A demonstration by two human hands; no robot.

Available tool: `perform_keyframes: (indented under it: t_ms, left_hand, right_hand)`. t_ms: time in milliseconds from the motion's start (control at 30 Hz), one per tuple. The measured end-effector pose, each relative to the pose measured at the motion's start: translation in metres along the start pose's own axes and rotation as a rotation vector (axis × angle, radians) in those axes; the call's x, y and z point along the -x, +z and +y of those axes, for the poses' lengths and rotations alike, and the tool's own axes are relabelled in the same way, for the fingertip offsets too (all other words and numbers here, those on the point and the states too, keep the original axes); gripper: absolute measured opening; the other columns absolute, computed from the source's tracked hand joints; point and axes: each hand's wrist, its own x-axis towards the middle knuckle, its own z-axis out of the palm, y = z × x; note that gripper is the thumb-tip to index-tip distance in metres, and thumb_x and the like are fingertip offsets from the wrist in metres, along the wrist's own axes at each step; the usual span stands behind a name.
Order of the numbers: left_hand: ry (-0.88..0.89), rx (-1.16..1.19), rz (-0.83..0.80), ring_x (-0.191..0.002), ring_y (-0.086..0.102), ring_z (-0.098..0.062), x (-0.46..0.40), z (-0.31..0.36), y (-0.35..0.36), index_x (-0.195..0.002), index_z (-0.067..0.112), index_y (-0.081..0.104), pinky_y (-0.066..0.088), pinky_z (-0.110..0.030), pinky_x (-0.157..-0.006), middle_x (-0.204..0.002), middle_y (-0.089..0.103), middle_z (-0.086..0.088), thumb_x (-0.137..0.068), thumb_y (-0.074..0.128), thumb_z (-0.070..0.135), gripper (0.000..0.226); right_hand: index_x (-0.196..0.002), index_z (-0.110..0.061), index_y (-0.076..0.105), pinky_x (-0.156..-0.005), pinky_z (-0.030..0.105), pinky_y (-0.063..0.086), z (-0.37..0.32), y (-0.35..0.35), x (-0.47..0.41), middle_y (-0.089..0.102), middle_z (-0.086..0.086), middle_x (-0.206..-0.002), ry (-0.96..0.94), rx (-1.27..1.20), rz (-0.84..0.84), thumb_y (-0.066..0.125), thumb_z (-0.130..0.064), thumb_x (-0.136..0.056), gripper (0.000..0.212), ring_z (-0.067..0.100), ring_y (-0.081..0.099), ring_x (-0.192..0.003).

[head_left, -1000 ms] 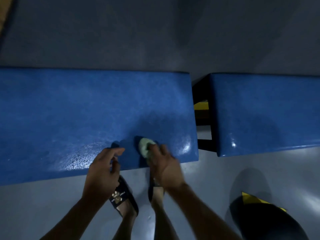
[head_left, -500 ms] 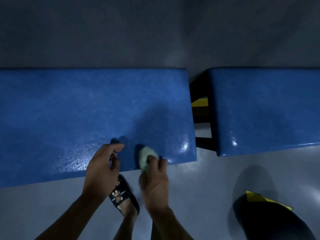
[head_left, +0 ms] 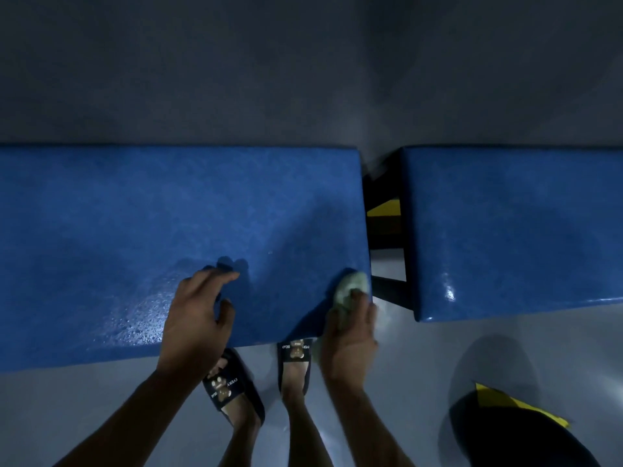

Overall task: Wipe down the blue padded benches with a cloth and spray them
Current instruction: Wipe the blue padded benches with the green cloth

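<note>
A long blue padded bench point(head_left: 135, 230) runs across the left and middle of the view, with wet droplets near its front edge. A second blue bench point(head_left: 512, 230) stands to its right across a narrow gap. My right hand point(head_left: 350, 335) presses a small pale green cloth point(head_left: 350, 286) onto the first bench's front right corner. My left hand point(head_left: 195, 318) rests on the front edge of the same bench, fingers spread, holding nothing. No spray bottle is in view.
A black frame with a yellow part point(head_left: 384, 208) shows in the gap between the benches. My feet in dark slippers point(head_left: 232, 385) stand on the grey floor right below the bench. A dark object with yellow patches point(head_left: 519, 433) lies at the bottom right.
My right hand has slid the cloth rightwards along the front edge to the bench's right corner. My left hand has stayed on the front edge.
</note>
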Motion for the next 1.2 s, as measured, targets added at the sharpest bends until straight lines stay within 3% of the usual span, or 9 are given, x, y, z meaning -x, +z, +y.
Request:
perform_keyframes:
  t_ms: [200,300,400,533,600,767,967,1067,1200]
  left_hand:
    - [0.010,-0.323,-0.179,-0.140,0.028,-0.026,0.000,-0.006,-0.005,-0.151,0.024,0.032,0.035,-0.049,-0.105,-0.157,0.030,0.002,-0.075,0.072,0.034,0.087]
    - [0.008,-0.399,-0.214,-0.144,0.023,-0.030,0.001,-0.012,-0.005,-0.153,0.026,0.026,0.030,-0.051,-0.110,-0.159,0.025,-0.002,-0.068,0.084,0.034,0.104]
    - [0.021,-0.442,-0.216,-0.143,0.023,-0.031,-0.001,-0.015,-0.004,-0.152,0.025,0.029,0.026,-0.052,-0.112,-0.159,0.027,-0.005,-0.066,0.086,0.036,0.104]
    - [0.038,-0.481,-0.211,-0.142,0.024,-0.030,-0.006,-0.014,-0.005,-0.150,0.026,0.033,0.026,-0.054,-0.113,-0.156,0.030,-0.003,-0.064,0.085,0.040,0.102]
    - [0.036,-0.493,-0.213,-0.141,0.024,-0.029,-0.008,-0.015,-0.005,-0.150,0.027,0.033,0.026,-0.054,-0.113,-0.156,0.030,-0.002,-0.063,0.085,0.042,0.102]
    - [0.031,-0.531,-0.220,-0.143,0.025,-0.030,-0.007,-0.014,-0.004,-0.150,0.028,0.033,0.023,-0.053,-0.114,-0.158,0.029,-0.003,-0.065,0.084,0.045,0.100]
    - [0.039,-0.522,-0.202,-0.142,0.026,-0.030,-0.009,-0.017,-0.005,-0.150,0.029,0.034,0.017,-0.053,-0.116,-0.157,0.031,-0.004,-0.063,0.085,0.045,0.102]
    - [0.027,-0.507,-0.195,-0.142,0.027,-0.027,-0.008,-0.018,-0.004,-0.150,0.030,0.033,0.017,-0.053,-0.116,-0.157,0.032,-0.001,-0.064,0.084,0.045,0.102]
    - [0.029,-0.486,-0.130,-0.139,0.036,-0.023,-0.009,-0.019,-0.004,-0.149,0.024,0.036,0.021,-0.048,-0.116,-0.155,0.038,0.003,-0.070,0.077,0.044,0.092]
  right_hand:
    - [-0.137,-0.029,0.041,-0.047,0.030,0.053,-0.025,0.004,-0.016,0.057,-0.001,-0.114,-0.816,0.351,-0.298,0.052,-0.034,-0.091,0.048,0.022,0.067,-0.075]
    - [-0.141,-0.028,0.036,-0.057,0.037,0.055,0.004,-0.033,-0.077,0.055,0.002,-0.119,-0.555,0.342,-0.140,0.061,-0.028,-0.082,0.064,0.030,0.066,-0.079]
    - [-0.142,-0.026,0.040,-0.078,0.042,0.051,0.016,-0.054,-0.104,0.053,0.005,-0.132,-0.189,0.190,0.003,0.053,-0.035,-0.089,0.055,0.037,0.062,-0.101]
    - [-0.143,-0.022,0.043,-0.082,0.044,0.056,-0.010,-0.006,-0.071,0.056,0.006,-0.129,-0.133,0.070,0.053,0.056,-0.032,-0.090,0.055,0.032,0.064,-0.100]
    - [-0.142,-0.021,0.043,-0.077,0.045,0.057,-0.034,0.023,-0.043,0.058,0.006,-0.127,-0.243,0.086,0.014,0.061,-0.024,-0.088,0.057,0.029,0.066,-0.096]
    - [-0.139,-0.026,0.048,-0.050,0.028,0.050,-0.068,0.031,-0.021,0.062,-0.001,-0.118,-0.908,0.308,-0.290,0.056,-0.034,-0.088,0.052,0.021,0.067,-0.070]
    - [-0.143,-0.025,0.042,-0.059,0.037,0.056,-0.024,-0.035,-0.119,0.055,0.005,-0.117,-0.564,0.285,-0.090,0.060,-0.028,-0.091,0.055,0.030,0.065,-0.074]
    - [-0.146,-0.022,0.039,-0.065,0.046,0.058,-0.041,-0.006,-0.096,0.054,0.008,-0.124,-0.383,0.238,0.011,0.056,-0.028,-0.092,0.057,0.031,0.066,-0.083]
    - [-0.141,-0.020,0.049,-0.052,0.030,0.048,-0.071,0.058,-0.013,0.063,0.005,-0.121,-0.728,0.332,-0.125,0.059,-0.032,-0.084,0.059,0.020,0.064,-0.066]
